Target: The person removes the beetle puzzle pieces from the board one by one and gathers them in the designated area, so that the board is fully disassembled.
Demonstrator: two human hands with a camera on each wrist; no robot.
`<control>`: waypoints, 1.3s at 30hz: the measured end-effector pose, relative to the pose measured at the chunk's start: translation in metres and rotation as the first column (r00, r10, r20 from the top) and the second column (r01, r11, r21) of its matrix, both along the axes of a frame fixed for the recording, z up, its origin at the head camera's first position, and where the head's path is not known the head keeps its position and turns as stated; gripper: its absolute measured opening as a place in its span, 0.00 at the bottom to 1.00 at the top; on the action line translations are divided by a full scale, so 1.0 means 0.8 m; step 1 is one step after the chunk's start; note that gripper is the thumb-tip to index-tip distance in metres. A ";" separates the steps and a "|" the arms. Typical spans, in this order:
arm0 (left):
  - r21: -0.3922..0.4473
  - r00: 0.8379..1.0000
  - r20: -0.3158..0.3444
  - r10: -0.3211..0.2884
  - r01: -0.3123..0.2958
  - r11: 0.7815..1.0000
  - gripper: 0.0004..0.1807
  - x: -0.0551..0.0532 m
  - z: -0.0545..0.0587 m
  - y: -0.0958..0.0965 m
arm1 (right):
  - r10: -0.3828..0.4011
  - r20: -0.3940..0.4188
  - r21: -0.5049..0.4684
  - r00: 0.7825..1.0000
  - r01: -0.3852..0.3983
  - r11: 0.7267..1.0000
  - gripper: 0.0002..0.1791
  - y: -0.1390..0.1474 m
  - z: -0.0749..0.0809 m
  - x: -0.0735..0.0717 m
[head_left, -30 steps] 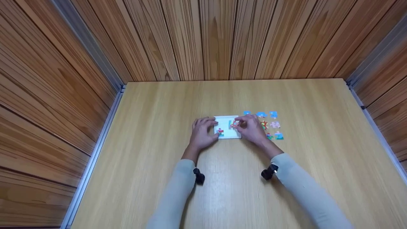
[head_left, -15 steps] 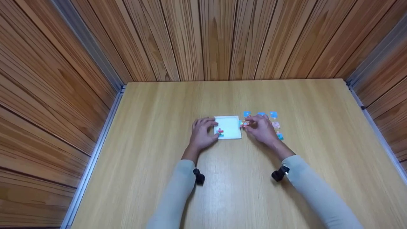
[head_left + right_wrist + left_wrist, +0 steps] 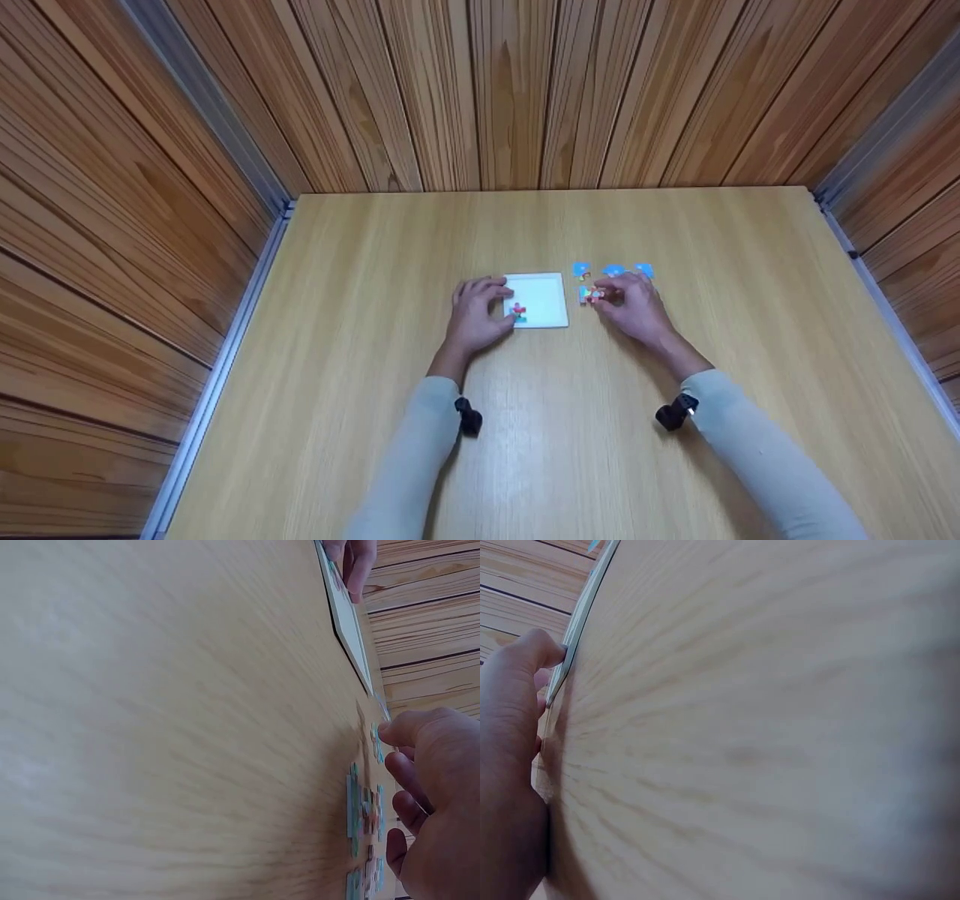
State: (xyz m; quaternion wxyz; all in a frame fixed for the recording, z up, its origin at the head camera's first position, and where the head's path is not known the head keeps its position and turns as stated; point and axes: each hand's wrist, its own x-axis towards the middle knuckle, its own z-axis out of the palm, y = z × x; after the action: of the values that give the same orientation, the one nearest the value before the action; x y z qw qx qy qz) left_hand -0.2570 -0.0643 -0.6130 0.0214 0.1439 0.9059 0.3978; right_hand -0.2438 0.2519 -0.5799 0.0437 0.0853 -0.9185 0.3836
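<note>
A shallow white puzzle tray [image 3: 544, 300] lies on the table with one red-and-green jigsaw piece [image 3: 519, 311] in its lower left corner. My left hand [image 3: 478, 315] grips the tray's left side, thumb at the near corner and fingers at the far one. Just right of the tray, my right hand [image 3: 637, 309] pinches a multicoloured jigsaw piece [image 3: 588, 295] by its right side, at the table surface. In the right wrist view, the thumb meets this jigsaw piece [image 3: 376, 744]. The right hand hides several other pieces in the head view.
Blue jigsaw pieces lie in a row behind the right hand, among them a left one [image 3: 581, 268], a middle one [image 3: 613, 269] and a right one [image 3: 644, 268]. More loose pieces [image 3: 354, 810] lie under that hand. Wooden panels [image 3: 510, 97] wall the table [image 3: 375, 300].
My right hand has carried the pinched jigsaw piece from over the tray rightward to the table beside it. The left hand has stayed on the tray.
</note>
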 end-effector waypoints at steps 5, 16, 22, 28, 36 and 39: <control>-0.001 1.000 -0.002 0.004 -0.004 1.000 0.22 0.000 -0.001 0.000 | 0.013 -0.005 0.024 1.000 -0.013 1.000 0.17 0.002 -0.003 -0.001; -0.009 1.000 -0.004 0.003 -0.003 1.000 0.23 0.001 0.000 0.000 | 0.033 -0.006 0.056 0.999 -0.033 0.998 0.14 0.001 -0.007 -0.002; -0.013 1.000 -0.026 0.000 0.000 1.000 0.22 0.001 0.000 0.001 | 0.051 -0.022 0.068 0.998 -0.049 0.996 0.15 -0.002 -0.006 -0.003; -0.014 1.000 -0.026 -0.003 0.003 1.000 0.23 0.000 0.000 0.001 | 0.045 -0.005 0.085 0.999 -0.045 0.995 0.16 -0.003 -0.007 -0.004; -0.040 0.999 -0.031 -0.008 0.007 0.999 0.23 0.001 0.001 0.000 | 0.039 0.005 0.098 0.999 -0.039 0.994 0.17 -0.004 -0.007 -0.004; -0.044 1.000 -0.029 -0.010 0.009 0.999 0.23 0.001 0.000 0.000 | 0.035 0.008 0.095 0.999 -0.036 0.995 0.17 -0.005 -0.008 -0.004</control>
State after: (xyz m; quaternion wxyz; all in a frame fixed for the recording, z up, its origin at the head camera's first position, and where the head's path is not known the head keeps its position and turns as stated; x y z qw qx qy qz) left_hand -0.2565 -0.0641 -0.6127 0.0131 0.1536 0.9138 0.3758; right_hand -0.2466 0.2483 -0.5862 0.0296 0.1024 -0.9342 0.3404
